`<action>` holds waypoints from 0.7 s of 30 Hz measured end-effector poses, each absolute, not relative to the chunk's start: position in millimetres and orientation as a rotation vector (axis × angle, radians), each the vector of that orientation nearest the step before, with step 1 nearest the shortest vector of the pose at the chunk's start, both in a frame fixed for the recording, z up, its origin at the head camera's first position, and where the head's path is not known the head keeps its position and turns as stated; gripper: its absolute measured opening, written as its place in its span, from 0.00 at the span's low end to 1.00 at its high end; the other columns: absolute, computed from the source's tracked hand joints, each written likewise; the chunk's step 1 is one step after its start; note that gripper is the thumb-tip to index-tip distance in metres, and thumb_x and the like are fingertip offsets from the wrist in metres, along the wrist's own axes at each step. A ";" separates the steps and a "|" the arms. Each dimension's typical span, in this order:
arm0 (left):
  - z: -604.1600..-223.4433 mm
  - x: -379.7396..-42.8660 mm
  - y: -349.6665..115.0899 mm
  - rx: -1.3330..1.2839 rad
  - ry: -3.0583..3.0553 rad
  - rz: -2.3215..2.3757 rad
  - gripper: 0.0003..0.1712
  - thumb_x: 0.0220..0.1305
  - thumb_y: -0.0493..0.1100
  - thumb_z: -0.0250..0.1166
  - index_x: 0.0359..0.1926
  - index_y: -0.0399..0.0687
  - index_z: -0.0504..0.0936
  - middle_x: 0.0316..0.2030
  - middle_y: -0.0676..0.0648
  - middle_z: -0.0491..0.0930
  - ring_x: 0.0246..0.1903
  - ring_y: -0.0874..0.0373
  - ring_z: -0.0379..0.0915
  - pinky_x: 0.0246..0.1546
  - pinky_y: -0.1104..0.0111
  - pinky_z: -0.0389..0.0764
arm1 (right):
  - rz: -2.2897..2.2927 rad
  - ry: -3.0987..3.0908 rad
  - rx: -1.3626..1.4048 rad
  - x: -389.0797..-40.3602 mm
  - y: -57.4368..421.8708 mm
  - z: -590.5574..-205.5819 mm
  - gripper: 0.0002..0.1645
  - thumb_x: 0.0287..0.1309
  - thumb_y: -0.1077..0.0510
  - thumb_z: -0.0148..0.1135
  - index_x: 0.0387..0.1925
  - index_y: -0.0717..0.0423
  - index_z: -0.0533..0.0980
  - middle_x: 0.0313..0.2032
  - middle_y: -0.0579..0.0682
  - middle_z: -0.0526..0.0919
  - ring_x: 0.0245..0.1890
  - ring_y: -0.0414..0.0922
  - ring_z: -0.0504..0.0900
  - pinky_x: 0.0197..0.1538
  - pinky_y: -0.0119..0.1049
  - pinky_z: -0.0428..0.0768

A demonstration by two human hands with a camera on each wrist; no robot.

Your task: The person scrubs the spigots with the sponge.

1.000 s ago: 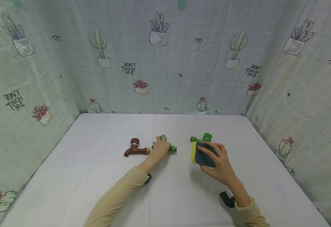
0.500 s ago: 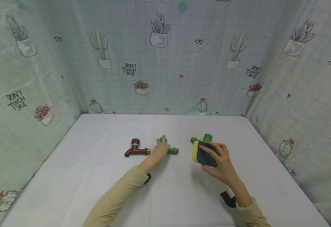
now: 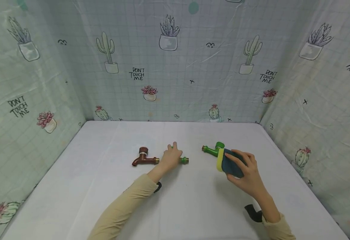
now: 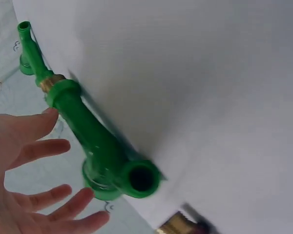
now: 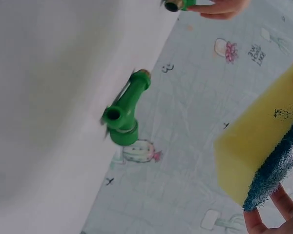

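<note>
My left hand (image 3: 171,156) is over a green faucet (image 3: 184,160) that lies on the white table and is mostly covered by it in the head view. In the left wrist view the fingers are spread beside this faucet (image 4: 90,129), the thumb tip at its collar; whether it touches is unclear. With my right hand (image 3: 250,175) I hold a yellow sponge (image 3: 234,164) with a dark blue scouring side, raised above the table. A second green faucet (image 3: 211,151) lies just behind the sponge, partly hidden by it. In the right wrist view that faucet (image 5: 128,100) is apart from the sponge (image 5: 263,136).
Left of my left hand lies a brown faucet (image 3: 144,160) with a brass end. White cloth covers the table (image 3: 102,193). Curtain walls (image 3: 175,83) printed with cacti stand at the back and both sides. Black straps (image 3: 254,213) show at the wrists.
My right hand has moved to the right with the sponge, exposing more of the second green faucet. My left hand has shifted slightly; the faucet under it moved a little right earlier.
</note>
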State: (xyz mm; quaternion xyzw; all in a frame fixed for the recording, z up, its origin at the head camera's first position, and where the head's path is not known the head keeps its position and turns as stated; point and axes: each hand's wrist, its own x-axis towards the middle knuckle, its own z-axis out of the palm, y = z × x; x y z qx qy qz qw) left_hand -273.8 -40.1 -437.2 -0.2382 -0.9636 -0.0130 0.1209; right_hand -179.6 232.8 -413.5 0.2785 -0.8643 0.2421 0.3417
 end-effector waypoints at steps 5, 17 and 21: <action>-432.6 -280.1 -17.0 -0.771 -2.758 0.037 0.13 0.58 0.50 0.60 0.40 0.49 0.79 0.46 0.40 0.72 0.39 0.47 0.71 0.32 0.58 0.80 | 0.609 -2.229 0.707 -175.4 249.4 -417.9 0.35 0.51 0.32 0.45 0.52 0.48 0.72 0.53 0.59 0.69 0.47 0.55 0.62 0.41 0.53 0.63; -430.3 -292.4 60.1 -1.005 -2.714 0.163 0.26 0.65 0.50 0.50 0.64 0.57 0.59 0.64 0.48 0.59 0.63 0.45 0.56 0.57 0.51 0.67 | 0.630 -2.211 0.619 -165.8 276.4 -416.4 0.36 0.50 0.32 0.49 0.52 0.52 0.73 0.52 0.62 0.69 0.45 0.56 0.61 0.41 0.53 0.60; -434.7 -296.5 76.3 -1.038 -2.707 0.255 0.30 0.65 0.50 0.50 0.66 0.60 0.53 0.68 0.50 0.51 0.66 0.49 0.51 0.60 0.54 0.64 | 0.647 -2.254 0.597 -164.5 279.3 -416.5 0.34 0.49 0.36 0.54 0.52 0.52 0.73 0.53 0.63 0.68 0.46 0.55 0.61 0.42 0.52 0.61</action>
